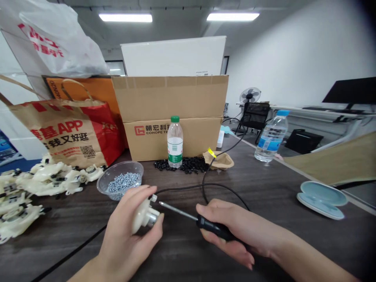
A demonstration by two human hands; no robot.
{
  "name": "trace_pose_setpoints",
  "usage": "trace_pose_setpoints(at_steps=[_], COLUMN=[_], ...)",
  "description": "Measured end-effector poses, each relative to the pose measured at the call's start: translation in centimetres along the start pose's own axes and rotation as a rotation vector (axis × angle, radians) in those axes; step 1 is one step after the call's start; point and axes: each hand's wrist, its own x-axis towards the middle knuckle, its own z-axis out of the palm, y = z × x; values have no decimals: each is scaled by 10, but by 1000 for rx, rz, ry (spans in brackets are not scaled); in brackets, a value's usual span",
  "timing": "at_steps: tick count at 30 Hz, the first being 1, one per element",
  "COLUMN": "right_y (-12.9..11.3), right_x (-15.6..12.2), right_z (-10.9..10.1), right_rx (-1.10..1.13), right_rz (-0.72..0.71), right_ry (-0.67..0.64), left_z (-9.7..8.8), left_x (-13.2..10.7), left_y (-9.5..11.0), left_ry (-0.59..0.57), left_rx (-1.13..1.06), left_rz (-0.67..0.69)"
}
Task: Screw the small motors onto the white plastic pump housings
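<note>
Cupping a cream plastic part in the left hand, fingers curled closed round it, forearm coming in over the near edge of the desk. Grips a black-handled screwdriver in the right hand, fist closed on the handle, shaft slanting up and left, tip just beside the part's top. Works just in front of a clear bowl of screws, with a pile of like cream parts at the desk's left edge.
</note>
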Motion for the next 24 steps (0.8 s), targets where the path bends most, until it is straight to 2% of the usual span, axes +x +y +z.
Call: trace_pose_setpoints(at_steps=[3,4,6,9,12,15,16,18,22,24], right_y=[7,10,17,23,20,15,13,10,9,9], right_x=[7,10,16,20,15,8,7,6,7,7], right_z=[2,3,7,11,14,17,19,21,27,29], right_rx=[-664,-844,-1028,-1047,-900,-598,-534,-481,-444,-388], right_rz=[-190,-239,-297,-309,-439,-626,-663,-694,-641,-595], right_ry=[439,549,641,652,661,487,408,297,252,235], left_z=[3,4,6,6,1,-1,-1,0,2,3], left_x=[-3,-5,-9,-12,-7,-1,1,3,4,4], left_y=[1,2,5,15,25,28,28,27,28,28], left_ry=[-14,-34,-73,-140,-319,-555,-586,-568,-501,-488], left_rx=[-126,-174,-264,-504,-976,-1295,-1323,-1315,-1250,-1238], left_rz=[-225,-277,-340,-535,-897,-1137,-1191,-1296,-1512,-1560])
